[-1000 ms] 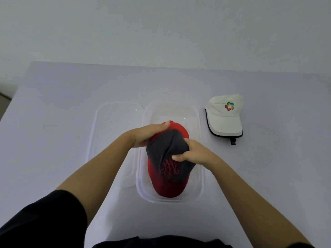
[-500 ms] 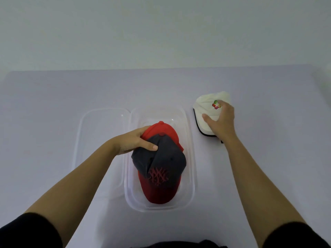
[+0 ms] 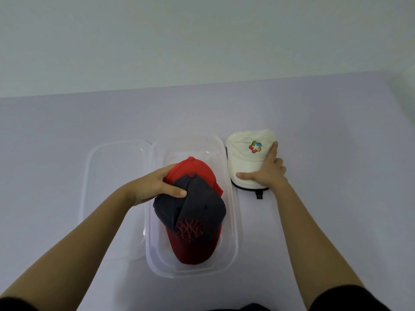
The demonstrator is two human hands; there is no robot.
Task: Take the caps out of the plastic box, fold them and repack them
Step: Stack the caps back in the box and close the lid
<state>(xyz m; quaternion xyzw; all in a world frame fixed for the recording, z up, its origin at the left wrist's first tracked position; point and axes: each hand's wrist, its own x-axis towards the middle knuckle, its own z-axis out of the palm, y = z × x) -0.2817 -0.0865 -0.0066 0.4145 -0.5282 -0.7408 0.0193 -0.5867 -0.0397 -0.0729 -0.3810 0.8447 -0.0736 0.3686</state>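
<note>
A clear plastic box (image 3: 233,232) sits on the table in front of me. Inside it lies a folded dark grey and red cap (image 3: 197,221) with a red embroidered logo, on top of a red cap (image 3: 197,169). My left hand (image 3: 155,187) grips the back of the grey cap, thumb on top. To the right of the box, a folded white cap (image 3: 244,160) with a colourful logo lies on the table. My right hand (image 3: 267,171) grips the white cap across its brim, thumb at the front edge and fingers along its right side.
The box's clear lid (image 3: 112,189) lies flat on the table, touching the box's left side. The pale lilac table (image 3: 67,131) runs back to a plain wall. A black strap buckle (image 3: 259,195) pokes out under the white cap.
My right hand left the grey cap, reached right and now grips the white cap. My left hand stays on the grey cap in the box.
</note>
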